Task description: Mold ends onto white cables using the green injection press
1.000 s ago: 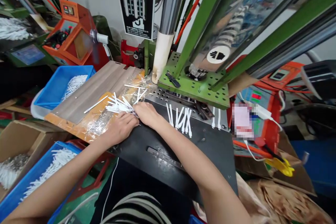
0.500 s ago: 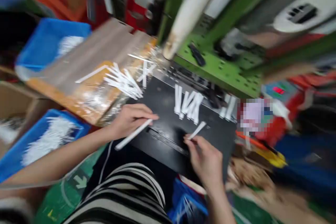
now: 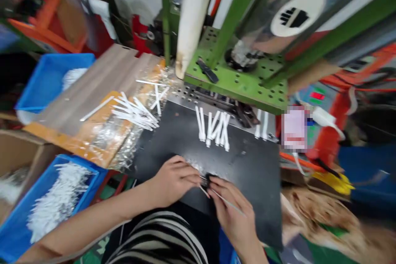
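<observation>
Both hands meet at the near edge of the black desk (image 3: pixel 247 165). Left hand (image 3: pixel 175 179) pinches the end of a thin white stick (image 3: pixel 204 192); right hand (image 3: pixel 232 210) is closed on another white stick (image 3: pixel 227 202), fingertips touching. Row of white sticks (image 3: pixel 215 130) lies beyond the hands; loose pile (image 3: pixel 134 111) beyond-left.
</observation>
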A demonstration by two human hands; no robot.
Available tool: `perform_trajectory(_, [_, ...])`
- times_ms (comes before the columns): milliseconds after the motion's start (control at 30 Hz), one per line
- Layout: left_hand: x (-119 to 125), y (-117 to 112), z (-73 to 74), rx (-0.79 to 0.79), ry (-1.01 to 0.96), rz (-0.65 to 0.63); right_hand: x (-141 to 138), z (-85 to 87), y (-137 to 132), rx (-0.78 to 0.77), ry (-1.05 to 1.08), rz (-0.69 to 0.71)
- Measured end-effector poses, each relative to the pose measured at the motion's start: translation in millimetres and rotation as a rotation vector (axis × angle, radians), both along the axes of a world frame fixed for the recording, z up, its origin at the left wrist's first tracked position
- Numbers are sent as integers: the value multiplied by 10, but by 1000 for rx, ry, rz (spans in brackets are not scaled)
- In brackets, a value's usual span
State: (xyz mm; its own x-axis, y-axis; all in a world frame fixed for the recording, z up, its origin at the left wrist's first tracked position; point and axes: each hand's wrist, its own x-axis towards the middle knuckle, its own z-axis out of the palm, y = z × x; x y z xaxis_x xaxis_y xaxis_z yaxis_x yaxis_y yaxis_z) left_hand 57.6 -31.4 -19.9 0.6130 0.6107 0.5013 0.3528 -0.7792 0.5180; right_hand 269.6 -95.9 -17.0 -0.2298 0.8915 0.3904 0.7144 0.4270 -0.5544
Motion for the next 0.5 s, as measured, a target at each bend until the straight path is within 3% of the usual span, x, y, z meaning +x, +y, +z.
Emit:
perform_trajectory(133, [-25,-18,18,121,239,-13,44,-179,-47,50,-14,41])
perform_trajectory(233, [8,-26,-2,171,238,6,125,-228,-35,34,-18,80])
perform_trajectory(367, [-136,107,73,161,200,-23,301,4,241,-128,-72,318])
perform_trajectory(433, [-415,257,182,129,239,-26,264,191,496,-197,-114,353])
perform_trajectory(500, [-812,458,306,122,309,65,62,352,808,-233,-156,293])
